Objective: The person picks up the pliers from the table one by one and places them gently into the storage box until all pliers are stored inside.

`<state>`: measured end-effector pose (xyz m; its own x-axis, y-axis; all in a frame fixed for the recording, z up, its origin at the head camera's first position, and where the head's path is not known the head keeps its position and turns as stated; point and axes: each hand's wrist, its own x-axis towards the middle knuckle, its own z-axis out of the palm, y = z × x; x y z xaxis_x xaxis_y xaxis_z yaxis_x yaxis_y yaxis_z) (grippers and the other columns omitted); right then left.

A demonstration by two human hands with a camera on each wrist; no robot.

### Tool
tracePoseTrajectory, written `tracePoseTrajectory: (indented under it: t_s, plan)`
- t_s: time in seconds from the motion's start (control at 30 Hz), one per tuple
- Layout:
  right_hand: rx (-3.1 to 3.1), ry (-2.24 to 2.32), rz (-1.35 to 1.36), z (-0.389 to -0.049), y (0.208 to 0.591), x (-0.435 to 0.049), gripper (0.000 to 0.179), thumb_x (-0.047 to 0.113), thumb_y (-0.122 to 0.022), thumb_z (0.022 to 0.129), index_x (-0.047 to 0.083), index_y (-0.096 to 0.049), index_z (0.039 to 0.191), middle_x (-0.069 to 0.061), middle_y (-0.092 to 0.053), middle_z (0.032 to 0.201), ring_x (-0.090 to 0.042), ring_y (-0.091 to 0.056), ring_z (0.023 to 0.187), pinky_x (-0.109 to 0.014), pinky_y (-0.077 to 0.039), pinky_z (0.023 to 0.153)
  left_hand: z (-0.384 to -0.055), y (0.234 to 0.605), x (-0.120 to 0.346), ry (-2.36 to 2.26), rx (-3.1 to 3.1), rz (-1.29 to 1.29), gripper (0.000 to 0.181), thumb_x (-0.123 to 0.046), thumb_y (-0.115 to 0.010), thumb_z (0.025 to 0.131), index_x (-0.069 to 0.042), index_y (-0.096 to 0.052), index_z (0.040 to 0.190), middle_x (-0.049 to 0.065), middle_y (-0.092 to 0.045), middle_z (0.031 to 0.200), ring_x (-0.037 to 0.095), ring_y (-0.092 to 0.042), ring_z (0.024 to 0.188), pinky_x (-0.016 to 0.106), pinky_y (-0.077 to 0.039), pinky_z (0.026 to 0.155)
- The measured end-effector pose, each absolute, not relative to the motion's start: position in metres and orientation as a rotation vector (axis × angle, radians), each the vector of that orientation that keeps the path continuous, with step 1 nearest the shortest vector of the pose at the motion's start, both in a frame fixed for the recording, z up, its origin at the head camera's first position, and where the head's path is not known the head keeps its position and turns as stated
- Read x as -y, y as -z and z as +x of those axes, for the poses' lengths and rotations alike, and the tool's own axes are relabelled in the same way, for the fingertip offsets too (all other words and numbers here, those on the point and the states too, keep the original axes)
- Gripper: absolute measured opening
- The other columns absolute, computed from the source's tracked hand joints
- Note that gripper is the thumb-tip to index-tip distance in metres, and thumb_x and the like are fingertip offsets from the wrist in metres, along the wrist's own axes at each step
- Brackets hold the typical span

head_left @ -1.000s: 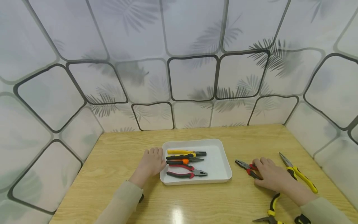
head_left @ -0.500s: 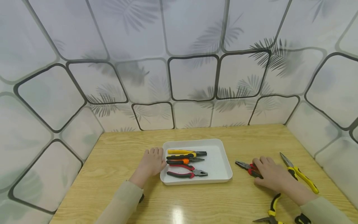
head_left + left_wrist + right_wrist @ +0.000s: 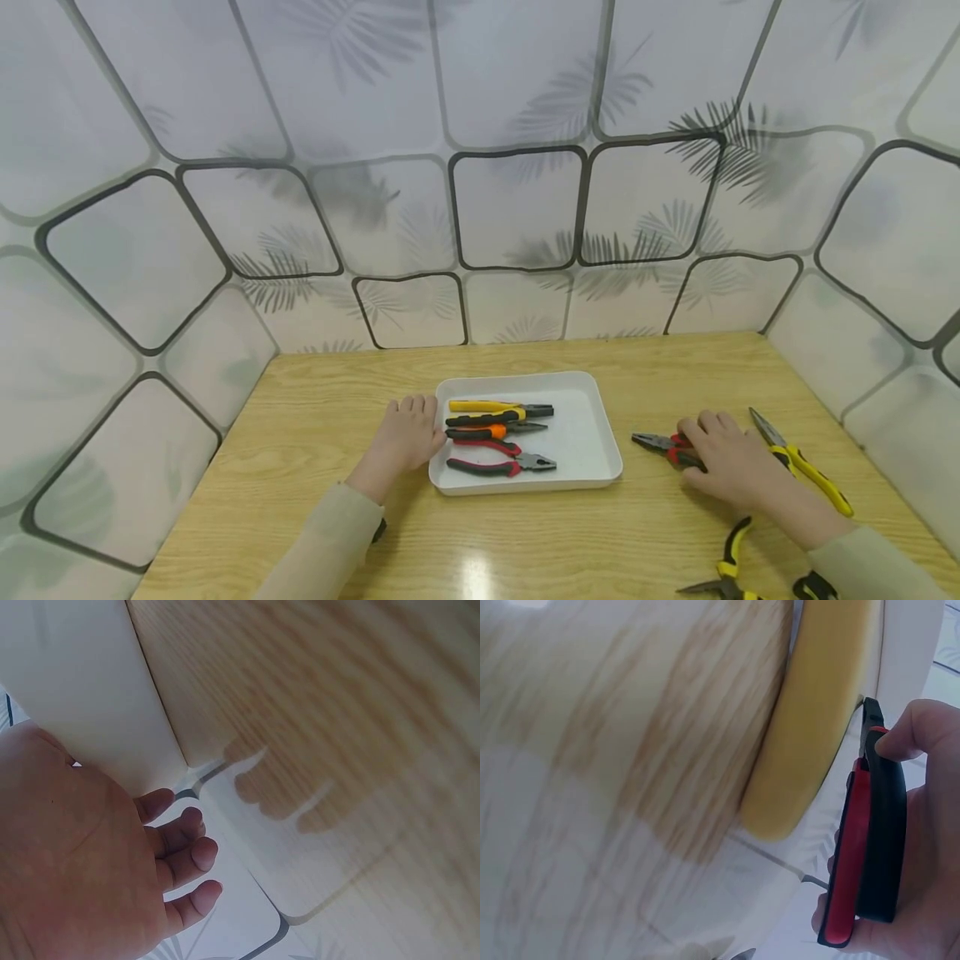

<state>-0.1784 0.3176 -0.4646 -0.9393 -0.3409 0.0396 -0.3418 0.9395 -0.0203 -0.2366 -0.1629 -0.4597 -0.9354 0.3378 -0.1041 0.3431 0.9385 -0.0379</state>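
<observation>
A white tray (image 3: 607, 467) holds several pliers (image 3: 491, 469), with yellow, black, orange and red handles, side by side. At the tray's left end is my left hand (image 3: 405, 433). Its thumb reaches the rim and its fingers lie along the outside wall; in the left wrist view the fingers are loosely bent beside that wall. On the right, my right hand (image 3: 727, 458) grips red-and-black pliers (image 3: 671, 450), jaws towards the tray. The right wrist view shows the thumb on the black handle (image 3: 885, 832), with the fingers partly hidden behind the handles.
Yellow-and-black long-nose pliers (image 3: 813, 479) lie right of my right hand. Another yellow-and-black pair (image 3: 727, 571) lies near the front edge, partly cut off by the frame. The wooden table (image 3: 330, 392) is enclosed by patterned walls (image 3: 517, 308).
My right hand has shifted slightly and its fingers have drawn further round the red-and-black pliers, which have turned a little. The left hand and the tray have stayed put.
</observation>
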Motion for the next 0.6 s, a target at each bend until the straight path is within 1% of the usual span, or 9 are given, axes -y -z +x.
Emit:
tracePoseTrajectory:
  t_s: [0.17, 0.3, 0.4, 0.6]
  plan:
    - [3.066, -0.060, 0.536, -0.1788, 0.4624, -0.3181, 0.049, 0.037, -0.074, 0.086, 0.011, -0.061, 0.126, -0.006, -0.053, 0.104, -0.023, -0.045, 0.088, -0.038, -0.034, 0.061, -0.2353, 0.4569, 0.1621, 0.076, -3.004, 0.530, 0.049, -0.035, -0.051, 0.103, 0.004, -0.049, 0.133, 0.023, -0.060, 0.124, 0.039, -0.058, 0.117, 0.056, -0.045, 0.104]
    - [3.024, -0.059, 0.541, -0.1804, 0.4597, -0.3183, 0.050, 0.035, -0.074, 0.085, 0.008, -0.060, 0.126, -0.008, -0.053, 0.102, -0.024, -0.045, 0.087, -0.038, -0.033, 0.060, -0.2347, 0.4555, 0.1622, 0.076, -3.002, 0.529, 0.050, -0.035, -0.051, 0.103, 0.004, -0.049, 0.134, 0.023, -0.060, 0.124, 0.039, -0.058, 0.117, 0.056, -0.045, 0.104]
    - [2.998, -0.058, 0.542, -0.1819, 0.4578, -0.3184, 0.050, 0.033, -0.074, 0.085, 0.007, -0.060, 0.126, -0.009, -0.052, 0.100, -0.024, -0.044, 0.086, -0.038, -0.033, 0.061, -0.2349, 0.4558, 0.1624, 0.080, -3.006, 0.529, 0.051, -0.035, -0.051, 0.103, 0.004, -0.048, 0.136, 0.024, -0.060, 0.126, 0.039, -0.058, 0.119, 0.057, -0.045, 0.105]
    - [2.985, -0.076, 0.544, -0.1828, 0.4545, -0.3171, 0.044, 0.032, -0.073, 0.086, 0.011, -0.061, 0.123, -0.005, -0.048, 0.097, -0.022, -0.041, 0.085, -0.037, -0.029, 0.062, -0.2350, 0.4568, 0.1629, 0.070, -3.000, 0.527, 0.054, -0.036, -0.052, 0.103, 0.005, -0.048, 0.138, 0.026, -0.060, 0.131, 0.042, -0.057, 0.125, 0.060, -0.044, 0.110]
